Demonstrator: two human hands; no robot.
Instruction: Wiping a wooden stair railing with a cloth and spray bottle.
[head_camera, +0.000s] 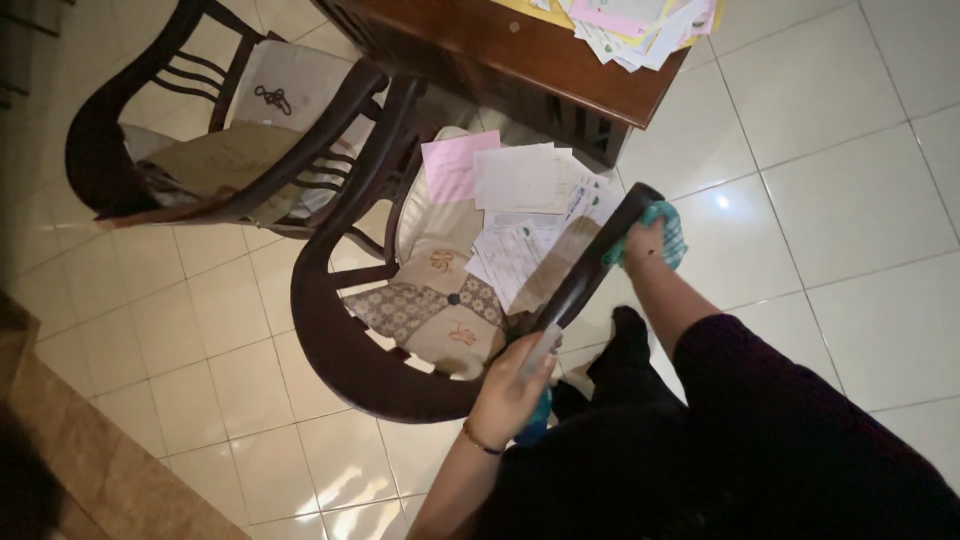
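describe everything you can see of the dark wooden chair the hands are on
The dark wooden chair has a glossy, curved frame of armrests and slats. A patterned beige cushion lies on its seat, with loose papers, white and one pink, spread over it. It stands on the pale tiled floor beside a wooden table. The left hand grips the frame near a blue object; the right hand presses a teal cloth onto the armrest's end.

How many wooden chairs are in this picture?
2. The near chair, piled with papers on its cushion, is under both hands: the left hand and the right hand with a teal cloth. The far chair stands upper left. Others may be out of frame.
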